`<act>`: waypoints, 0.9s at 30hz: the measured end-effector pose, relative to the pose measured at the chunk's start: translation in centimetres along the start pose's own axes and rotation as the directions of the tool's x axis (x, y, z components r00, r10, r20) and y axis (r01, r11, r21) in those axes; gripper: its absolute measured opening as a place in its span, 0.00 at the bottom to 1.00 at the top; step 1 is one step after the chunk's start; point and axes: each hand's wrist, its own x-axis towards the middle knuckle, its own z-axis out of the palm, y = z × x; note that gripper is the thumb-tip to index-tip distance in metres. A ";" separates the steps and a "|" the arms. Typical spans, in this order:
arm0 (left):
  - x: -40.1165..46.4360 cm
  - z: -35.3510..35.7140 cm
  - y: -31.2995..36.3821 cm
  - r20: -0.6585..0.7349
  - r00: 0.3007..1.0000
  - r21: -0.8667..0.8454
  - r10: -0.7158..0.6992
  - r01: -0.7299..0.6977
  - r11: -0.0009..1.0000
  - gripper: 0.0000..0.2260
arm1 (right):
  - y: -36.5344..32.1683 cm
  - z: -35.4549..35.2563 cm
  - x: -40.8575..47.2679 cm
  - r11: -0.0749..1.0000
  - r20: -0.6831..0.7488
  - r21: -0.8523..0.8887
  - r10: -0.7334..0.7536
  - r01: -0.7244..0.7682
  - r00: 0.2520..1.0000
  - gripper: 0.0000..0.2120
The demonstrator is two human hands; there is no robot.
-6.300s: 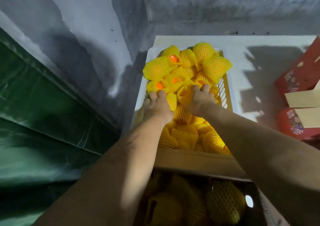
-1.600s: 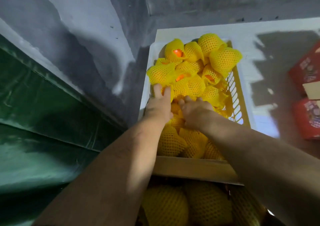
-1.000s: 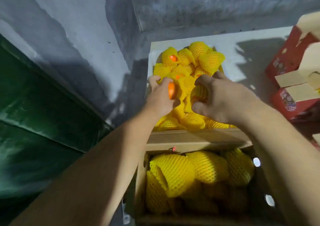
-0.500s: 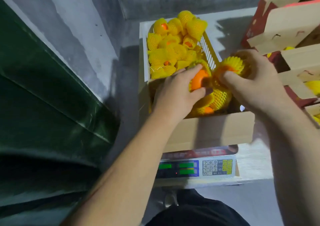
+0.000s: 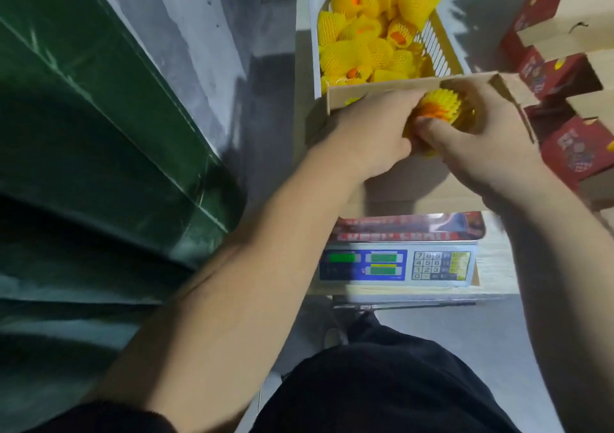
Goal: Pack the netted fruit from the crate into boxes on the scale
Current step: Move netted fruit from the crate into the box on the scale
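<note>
Netted fruit held by both hands over the box on the scale.

Left hand (image 5: 372, 136) curls round the fruit's (image 5: 440, 110) left side; right hand (image 5: 481, 140) grips its right, thumb underneath. The fruit sits between them, inside the box (image 5: 375, 91) mouth, net opening facing up; neither hand is nearer. Release looks to be straight down. Crate (image 5: 314, 43) lies beyond, scale (image 5: 398, 264) below.

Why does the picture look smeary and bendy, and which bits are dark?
Head view: the hands and the fruit they hold are blurred; the wide lens bends straight edges like the green sheet; the crate is brightly lit, the lap at the bottom is dark; the scale numbers are too soft to read.
</note>
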 end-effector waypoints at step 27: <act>-2.1 1.1 0.7 -0.394 0.872 -0.564 -0.292 0.021 0.825 0.07 | -1.8 2.4 -1.4 0.968 -0.098 0.242 0.085 -0.059 0.992 0.22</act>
